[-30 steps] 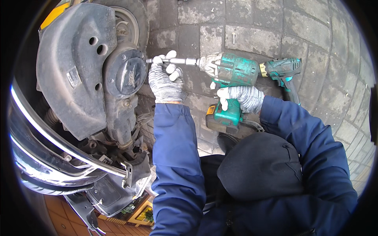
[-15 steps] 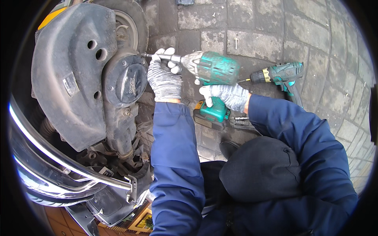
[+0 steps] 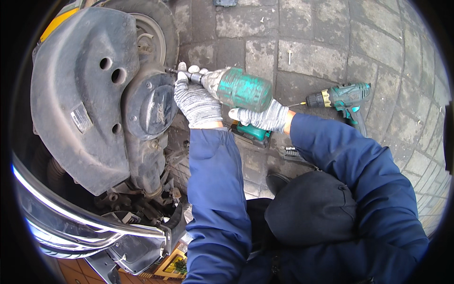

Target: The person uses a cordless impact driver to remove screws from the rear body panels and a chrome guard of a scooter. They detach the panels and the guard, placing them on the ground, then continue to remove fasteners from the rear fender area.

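Observation:
A worn green impact wrench (image 3: pixel 243 90) lies level across the middle, its nose toward the scooter. My right hand (image 3: pixel 265 117), in a striped knit glove, is wrapped round its handle; the battery base shows below. My left hand (image 3: pixel 197 100), gloved alike, closes round the metal socket extension (image 3: pixel 190 75) at the nose. The extension's thin tip reaches the edge of the scooter's dusty engine cover (image 3: pixel 150 104), close to the wheel; whether it touches a bolt is too small to tell. A round dark cap with bolts sits on that cover.
A second drill (image 3: pixel 343 97), teal and black with a bit fitted, lies on the paving at right. A bolt (image 3: pixel 290 57) rests on the stones farther off. Near my right forearm is a bit set (image 3: pixel 292 154). The large grey plastic cover (image 3: pixel 87 94) and chrome rail (image 3: pixel 90 210) fill the left.
The impact wrench has shifted left and slightly down, with both hands on it. Its tip now sits nearer the engine cover's edge. The view has moved a little too.

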The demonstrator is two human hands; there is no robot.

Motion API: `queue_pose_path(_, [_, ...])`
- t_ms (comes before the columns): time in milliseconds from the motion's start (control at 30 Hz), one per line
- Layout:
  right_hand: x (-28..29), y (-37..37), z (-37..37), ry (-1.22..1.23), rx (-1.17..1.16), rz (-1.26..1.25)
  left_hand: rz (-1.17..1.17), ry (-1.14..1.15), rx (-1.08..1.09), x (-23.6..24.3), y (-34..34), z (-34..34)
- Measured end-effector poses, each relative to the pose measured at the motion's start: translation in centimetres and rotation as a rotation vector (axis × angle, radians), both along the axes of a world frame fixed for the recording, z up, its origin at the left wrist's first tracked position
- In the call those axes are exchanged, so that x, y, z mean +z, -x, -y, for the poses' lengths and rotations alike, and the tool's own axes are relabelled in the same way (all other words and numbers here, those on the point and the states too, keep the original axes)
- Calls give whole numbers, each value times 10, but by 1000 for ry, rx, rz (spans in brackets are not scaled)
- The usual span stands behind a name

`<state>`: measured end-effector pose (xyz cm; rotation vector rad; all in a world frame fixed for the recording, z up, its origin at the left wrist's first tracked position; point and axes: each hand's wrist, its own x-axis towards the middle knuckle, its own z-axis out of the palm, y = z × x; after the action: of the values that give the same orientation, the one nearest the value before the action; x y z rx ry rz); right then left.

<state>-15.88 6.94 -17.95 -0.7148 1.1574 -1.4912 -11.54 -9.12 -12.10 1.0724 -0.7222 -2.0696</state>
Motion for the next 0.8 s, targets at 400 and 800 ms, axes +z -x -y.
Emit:
queue_pose_path(400, [-18,-30,9,2,-21,-197,-217,-101,-54,0,-4,2])
queue_pose_path(800, [5,-14,-21,-48,33,107,-200,-112,8,9,2,-25])
